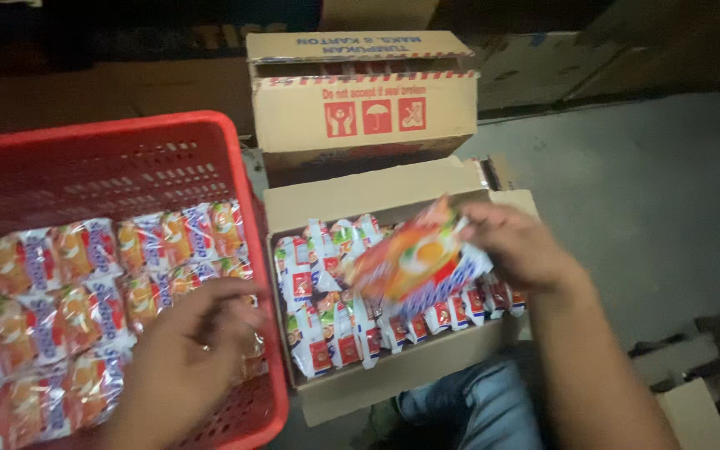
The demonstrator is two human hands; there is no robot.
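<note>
1. The perforated plastic crate (127, 158) is showing bright red.
2. The glossy snack packets in the crate (68, 300) are showing orange, red, blue and white patches.
3. The open brown cardboard box (360, 200) is holding white, red and green packets (335, 325).
4. The second cardboard box behind it (364, 100) is bearing red symbols and striped red-and-white tape.
5. The orange packet with a yellow centre and blue band (414, 262) is glinting in the right hand (518, 246).

The scene is dimly lit, and the top of the view is lost in near darkness. Motion blur is seen on the raised packet (414, 258) and the right hand (518, 246). Soft glare is caught on the wrappers in the red crate (247, 179).
</note>
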